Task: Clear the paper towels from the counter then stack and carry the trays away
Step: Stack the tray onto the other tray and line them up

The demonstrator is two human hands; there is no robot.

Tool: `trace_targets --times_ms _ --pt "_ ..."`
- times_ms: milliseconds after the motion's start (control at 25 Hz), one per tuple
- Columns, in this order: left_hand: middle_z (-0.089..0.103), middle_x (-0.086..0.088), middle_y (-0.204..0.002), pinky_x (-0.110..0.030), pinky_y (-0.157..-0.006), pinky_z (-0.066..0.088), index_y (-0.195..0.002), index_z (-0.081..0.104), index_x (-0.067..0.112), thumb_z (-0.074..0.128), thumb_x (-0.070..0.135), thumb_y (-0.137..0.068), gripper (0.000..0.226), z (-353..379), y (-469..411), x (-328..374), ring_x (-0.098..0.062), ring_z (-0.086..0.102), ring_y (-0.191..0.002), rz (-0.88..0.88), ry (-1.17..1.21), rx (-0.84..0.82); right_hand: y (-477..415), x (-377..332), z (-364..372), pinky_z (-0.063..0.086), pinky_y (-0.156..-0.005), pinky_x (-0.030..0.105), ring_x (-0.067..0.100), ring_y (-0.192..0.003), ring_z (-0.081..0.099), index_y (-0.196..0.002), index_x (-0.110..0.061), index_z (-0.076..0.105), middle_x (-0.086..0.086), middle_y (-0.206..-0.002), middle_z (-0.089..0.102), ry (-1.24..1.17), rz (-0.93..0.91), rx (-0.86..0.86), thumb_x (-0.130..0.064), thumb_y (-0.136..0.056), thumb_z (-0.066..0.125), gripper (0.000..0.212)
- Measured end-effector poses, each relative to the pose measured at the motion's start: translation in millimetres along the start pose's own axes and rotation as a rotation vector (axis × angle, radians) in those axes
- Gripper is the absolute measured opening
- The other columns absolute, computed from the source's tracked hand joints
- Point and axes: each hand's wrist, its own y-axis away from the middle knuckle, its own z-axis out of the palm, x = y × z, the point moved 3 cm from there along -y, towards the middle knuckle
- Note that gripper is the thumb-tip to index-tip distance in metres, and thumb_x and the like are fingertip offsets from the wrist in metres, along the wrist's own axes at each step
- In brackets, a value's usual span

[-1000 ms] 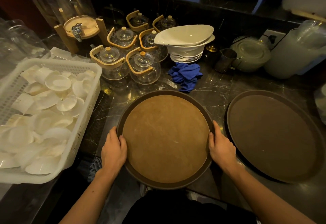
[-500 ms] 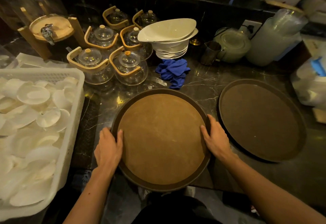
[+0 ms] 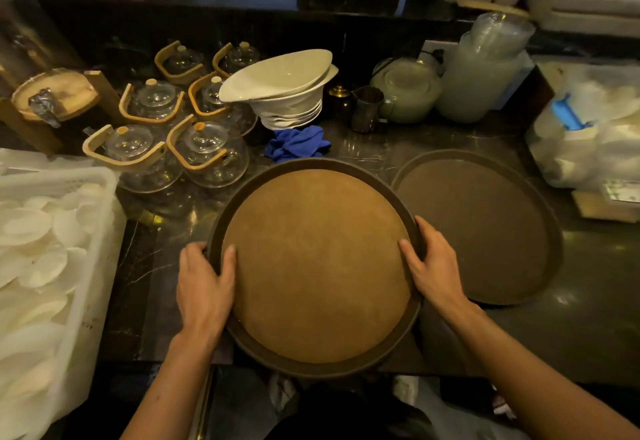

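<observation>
A round tray with a light brown surface (image 3: 317,266) is at the front edge of the dark counter, its right rim overlapping the left rim of a second, darker round tray (image 3: 485,228) lying flat to the right. My left hand (image 3: 204,284) grips the light tray's left rim with the thumb on top. My right hand (image 3: 433,266) grips its right rim the same way. No paper towels show on the counter between the trays.
A white basket (image 3: 97,266) of small white dishes stands at left. Several glass teapots (image 3: 204,152), a stack of white bowls (image 3: 287,93), a blue cloth (image 3: 298,143), a metal jug (image 3: 367,107) and plastic containers (image 3: 481,79) line the back. White bagged items (image 3: 588,135) sit at right.
Both hands have shifted the light tray to the right, so its rim now overlaps the darker tray. My thumbs have moved further onto its surface. The view has swung rightward.
</observation>
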Motion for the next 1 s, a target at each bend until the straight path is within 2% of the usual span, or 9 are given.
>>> trace_targets --times_ms 160,280,520,760,1000 --pt "0.055 -0.012 -0.11 -0.038 -0.079 0.046 -0.118 0.051 0.004 0.059 0.04 -0.091 0.046 38.1 17.6 63.5 -0.024 0.054 -0.096 0.072 0.015 0.015 -18.4 45.5 -59.6 0.039 -0.101 0.037 0.022 -0.126 0.05 -0.145 -0.016 0.042 0.006 -0.138 0.053 -0.045 0.008 0.079 -0.036 -0.093 0.061 0.059" --pt "0.054 -0.009 -0.108 -0.033 -0.077 0.042 -0.119 0.052 0.005 0.059 0.037 -0.092 0.043 76.6 41.7 115.8 -0.017 0.05 -0.093 0.083 0.032 0.001 -33.5 90.1 -106.1 0.045 -0.1 0.043 0.022 -0.12 0.054 -0.139 -0.017 0.048 0.005 -0.13 0.058 -0.073 0.057 0.149 -0.038 -0.091 0.062 0.055" --pt "0.054 -0.006 -0.104 -0.035 -0.077 0.045 -0.111 0.056 0.01 0.051 0.021 -0.096 0.019 147.3 73.4 188.1 -0.02 0.054 -0.091 0.078 0.071 -0.101 -56.2 168.8 -174.2 0.047 -0.1 0.047 0.022 -0.118 0.056 -0.137 -0.015 0.052 0.006 -0.129 0.061 -0.154 0.133 0.23 -0.034 -0.09 0.066 0.052" --pt "0.054 -0.004 -0.094 -0.027 -0.07 0.037 -0.096 0.055 0.017 0.052 0.019 -0.096 0.003 187.7 68.9 217.0 -0.011 0.049 -0.079 0.105 0.021 -0.124 -71.8 205.7 -185.8 0.049 -0.097 0.044 0.021 -0.113 0.059 -0.134 -0.014 0.056 0.006 -0.123 0.064 -0.176 0.186 0.251 -0.027 -0.094 0.06 0.043" --pt "0.052 -0.005 -0.095 -0.028 -0.072 0.038 -0.099 0.057 0.011 0.051 0.017 -0.096 0.009 217.9 52.3 219.8 -0.014 0.05 -0.08 0.117 0.025 -0.166 -82.7 214.7 -181.7 0.044 -0.094 0.035 0.015 -0.108 0.055 -0.137 -0.012 0.052 0.008 -0.122 0.061 -0.145 0.259 0.243 -0.02 -0.096 0.057 0.042"
